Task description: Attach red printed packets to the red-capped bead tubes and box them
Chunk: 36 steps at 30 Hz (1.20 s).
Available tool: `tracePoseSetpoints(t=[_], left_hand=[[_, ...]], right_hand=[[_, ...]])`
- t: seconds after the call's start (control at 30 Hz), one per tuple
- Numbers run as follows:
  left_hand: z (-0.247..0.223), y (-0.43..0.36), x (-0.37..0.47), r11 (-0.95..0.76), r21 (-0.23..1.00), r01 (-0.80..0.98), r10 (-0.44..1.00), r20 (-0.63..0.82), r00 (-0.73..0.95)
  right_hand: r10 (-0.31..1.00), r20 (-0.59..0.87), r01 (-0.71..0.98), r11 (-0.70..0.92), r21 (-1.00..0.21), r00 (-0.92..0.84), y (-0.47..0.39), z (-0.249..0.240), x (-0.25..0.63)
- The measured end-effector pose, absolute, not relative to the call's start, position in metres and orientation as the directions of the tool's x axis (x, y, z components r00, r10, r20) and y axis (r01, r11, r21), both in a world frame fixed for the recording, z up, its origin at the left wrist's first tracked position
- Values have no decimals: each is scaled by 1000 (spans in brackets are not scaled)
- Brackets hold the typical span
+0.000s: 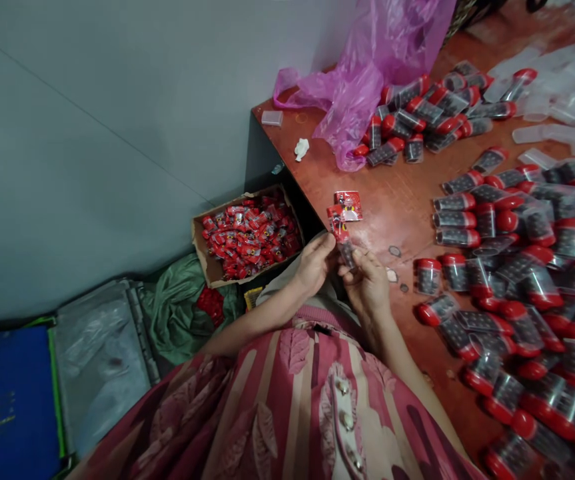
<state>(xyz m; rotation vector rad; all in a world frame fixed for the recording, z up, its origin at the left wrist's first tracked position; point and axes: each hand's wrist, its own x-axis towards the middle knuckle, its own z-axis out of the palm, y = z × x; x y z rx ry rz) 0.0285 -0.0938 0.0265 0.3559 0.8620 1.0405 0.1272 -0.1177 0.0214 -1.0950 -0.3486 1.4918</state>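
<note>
My left hand (316, 265) and my right hand (368, 283) are close together at the table's near edge. Between them is a small clear container with dark contents (347, 255), its lower end pinched in my right fingers. A red printed wrapper (338, 223) covers its upper end, and my left thumb and fingertips close on the wrapper's lower side. Just beyond lies a flat stack of red printed wrappers (349, 205) on the reddish table (392, 200). Many red-capped clear containers (454, 219) with dark contents lie to the right.
A pink plastic bag (352, 100) lies at the table's far edge. Translucent empty cases (557, 80) are heaped at the back right. A cardboard box (207, 260) of red-wrapped pieces stands lower left, beside green cloth (172, 307) and a grey crate (102, 360).
</note>
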Motion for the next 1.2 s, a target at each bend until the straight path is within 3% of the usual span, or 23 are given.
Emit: tracePoseSetpoints(t=[0.1, 0.3, 0.47, 0.63, 0.73, 0.83, 0.97, 1.07, 1.13, 1.2], left_hand=[[28, -87, 29, 486, 630, -606, 870, -412, 271], [29, -86, 38, 398, 650, -647, 897, -425, 124], [34, -86, 38, 472, 630, -617, 860, -483, 165], [33, -83, 35, 511, 628, -587, 837, -519, 172], [30, -82, 34, 483, 638, -600, 849, -509, 142], [25, -82, 32, 417, 669, -615, 884, -455, 105], [16, -82, 25, 251, 818, -518, 950, -311, -31], [12, -82, 16, -9, 988, -152, 986, -17, -164], [12, -82, 12, -202, 966, 163, 970, 221, -101], [14, -82, 10, -367, 857, 361, 921, 390, 10]], right_hand=[[922, -363, -512, -249, -822, 135, -125, 21, 124], [954, -204, -197, -161, -967, 221, -132, 22, 123], [938, -229, -125, -203, -971, 261, -133, 18, 126], [940, -151, -72, -135, -988, 306, -136, 10, 124], [954, -131, -28, -128, -991, 270, -135, 14, 126], [959, -201, -55, -194, -979, 197, -132, 22, 130], [941, -225, -59, -217, -974, 253, -131, 24, 133], [940, -119, 112, -162, -980, 319, -131, 20, 135], [949, -14, 287, -110, -952, 316, -132, 18, 137], [955, 72, 431, -62, -900, 288, -133, 18, 138]])
